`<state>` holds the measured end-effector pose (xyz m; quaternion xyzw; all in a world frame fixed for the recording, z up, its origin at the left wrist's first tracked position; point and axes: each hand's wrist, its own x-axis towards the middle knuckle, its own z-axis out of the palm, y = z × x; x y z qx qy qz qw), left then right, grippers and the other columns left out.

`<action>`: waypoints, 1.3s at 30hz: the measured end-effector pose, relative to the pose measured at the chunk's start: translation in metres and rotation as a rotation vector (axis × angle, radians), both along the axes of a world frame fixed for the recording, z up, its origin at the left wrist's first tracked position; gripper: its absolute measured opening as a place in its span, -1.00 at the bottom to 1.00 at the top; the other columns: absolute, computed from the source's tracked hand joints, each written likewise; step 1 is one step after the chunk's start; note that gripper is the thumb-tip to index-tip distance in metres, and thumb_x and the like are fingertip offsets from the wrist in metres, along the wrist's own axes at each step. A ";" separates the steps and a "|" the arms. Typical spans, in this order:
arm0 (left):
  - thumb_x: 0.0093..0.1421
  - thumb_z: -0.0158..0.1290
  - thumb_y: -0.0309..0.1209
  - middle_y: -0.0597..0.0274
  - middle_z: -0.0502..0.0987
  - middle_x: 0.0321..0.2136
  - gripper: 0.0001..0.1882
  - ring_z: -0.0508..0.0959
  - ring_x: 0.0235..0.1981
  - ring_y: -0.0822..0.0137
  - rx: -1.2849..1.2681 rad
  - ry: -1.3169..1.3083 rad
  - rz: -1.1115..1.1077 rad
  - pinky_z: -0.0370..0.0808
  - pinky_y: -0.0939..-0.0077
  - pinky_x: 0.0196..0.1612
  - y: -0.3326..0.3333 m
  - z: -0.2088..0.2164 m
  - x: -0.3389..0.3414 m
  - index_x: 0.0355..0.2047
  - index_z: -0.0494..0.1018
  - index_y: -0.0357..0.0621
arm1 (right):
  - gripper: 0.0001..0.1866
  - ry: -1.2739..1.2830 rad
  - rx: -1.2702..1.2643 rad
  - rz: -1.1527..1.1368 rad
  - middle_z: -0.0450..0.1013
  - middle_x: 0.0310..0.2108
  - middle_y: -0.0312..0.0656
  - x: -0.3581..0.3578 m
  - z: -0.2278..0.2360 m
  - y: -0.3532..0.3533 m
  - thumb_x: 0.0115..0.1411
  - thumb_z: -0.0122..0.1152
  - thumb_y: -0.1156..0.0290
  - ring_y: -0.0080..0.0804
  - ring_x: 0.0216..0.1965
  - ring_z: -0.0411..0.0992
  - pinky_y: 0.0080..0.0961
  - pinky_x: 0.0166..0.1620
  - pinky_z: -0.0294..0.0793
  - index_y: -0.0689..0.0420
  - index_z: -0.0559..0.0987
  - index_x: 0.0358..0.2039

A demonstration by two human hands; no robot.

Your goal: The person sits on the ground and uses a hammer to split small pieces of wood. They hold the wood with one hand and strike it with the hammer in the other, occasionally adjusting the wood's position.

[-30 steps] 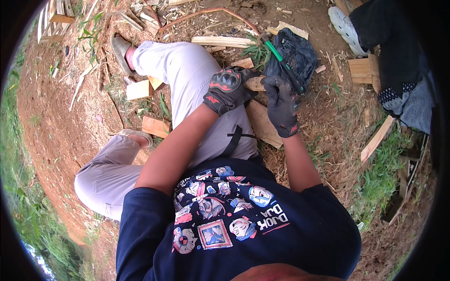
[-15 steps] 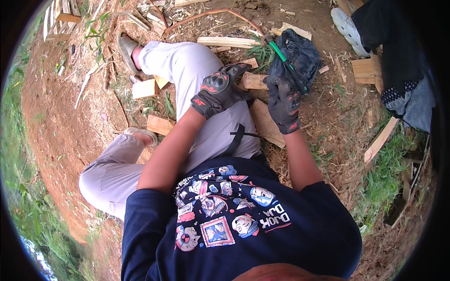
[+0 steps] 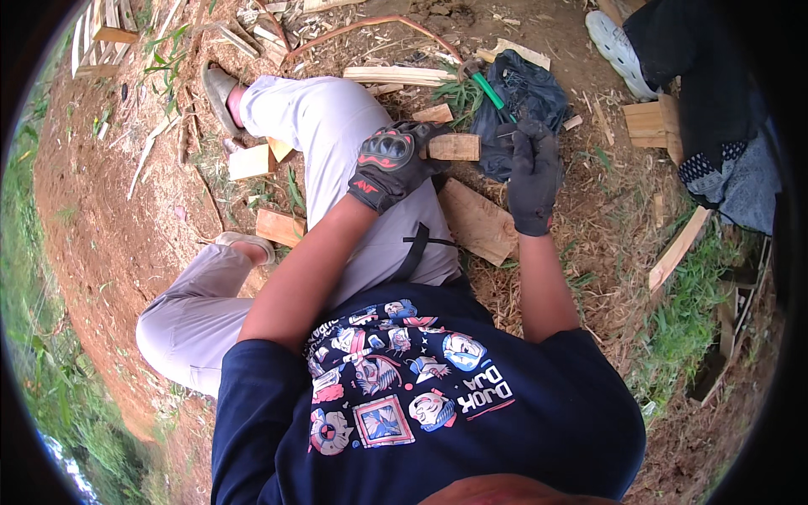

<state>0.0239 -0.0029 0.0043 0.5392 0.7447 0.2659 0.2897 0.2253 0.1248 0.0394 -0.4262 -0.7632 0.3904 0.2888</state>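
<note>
Seemingly unfinished: left hand (image 3: 397,160) pinching wood block (image 3: 455,147), not yet set down; right hand (image 3: 535,178) apart, near green-handled tool (image 3: 488,88), cannot tell its grip.

left glove (image 3: 392,164): red cuff lettering (image 3: 365,186) | navy T-shirt (image 3: 539,429): white lettering (image 3: 486,397)
</note>
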 end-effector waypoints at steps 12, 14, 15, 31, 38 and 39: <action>0.15 0.43 -0.07 0.12 0.70 0.07 -0.38 0.72 -0.01 0.02 0.007 -0.017 0.007 0.66 0.12 0.03 0.002 -0.003 0.002 0.22 0.60 0.18 | -0.87 -0.059 0.111 0.016 0.64 -0.11 -0.09 0.021 -0.027 0.004 0.53 0.12 0.46 -0.27 -0.09 0.60 -0.31 0.01 0.57 0.16 0.57 0.00; 0.14 0.44 -0.08 0.13 0.70 0.07 -0.38 0.72 -0.01 0.04 -0.011 -0.012 0.008 0.66 0.14 0.02 0.002 -0.006 0.001 0.21 0.61 0.17 | -0.81 -0.051 0.118 0.061 0.63 -0.16 -0.04 0.013 -0.031 -0.002 0.54 0.12 0.34 -0.09 -0.15 0.61 -0.18 -0.07 0.56 0.18 0.61 -0.05; 0.14 0.44 -0.09 0.13 0.70 0.07 -0.38 0.73 -0.02 0.04 -0.011 -0.009 0.008 0.66 0.15 0.02 0.003 -0.005 0.002 0.22 0.61 0.17 | -0.78 -0.123 0.141 0.084 0.63 -0.15 -0.02 0.014 -0.036 -0.001 0.55 0.11 0.32 -0.06 -0.14 0.61 -0.16 -0.07 0.57 0.19 0.61 -0.04; 0.12 0.44 -0.09 0.13 0.73 -0.11 -0.37 0.75 -0.19 0.11 -0.004 0.032 0.018 0.68 0.19 -0.10 0.001 -0.004 0.005 0.22 0.60 0.18 | -0.81 -0.129 0.052 0.038 0.63 -0.10 0.03 0.017 -0.059 -0.010 0.54 0.13 0.40 0.00 -0.09 0.63 -0.19 -0.04 0.60 0.23 0.60 -0.01; 0.13 0.43 -0.05 0.16 0.73 -0.08 -0.36 0.75 -0.19 0.11 0.023 0.069 0.027 0.68 0.17 -0.07 -0.003 -0.008 0.005 0.22 0.60 0.18 | -0.84 -0.099 0.161 0.063 0.64 -0.09 -0.04 0.009 -0.033 -0.006 0.47 0.23 0.41 -0.08 -0.04 0.60 -0.23 0.08 0.55 0.16 0.64 -0.03; 0.14 0.43 -0.04 0.16 0.73 -0.07 -0.37 0.75 -0.18 0.11 0.021 0.059 0.020 0.68 0.16 -0.06 -0.002 -0.006 0.004 0.22 0.60 0.19 | -0.85 -0.100 0.138 0.046 0.64 -0.09 -0.04 0.006 -0.022 -0.007 0.46 0.24 0.42 -0.09 -0.03 0.60 -0.23 0.08 0.55 0.16 0.65 -0.04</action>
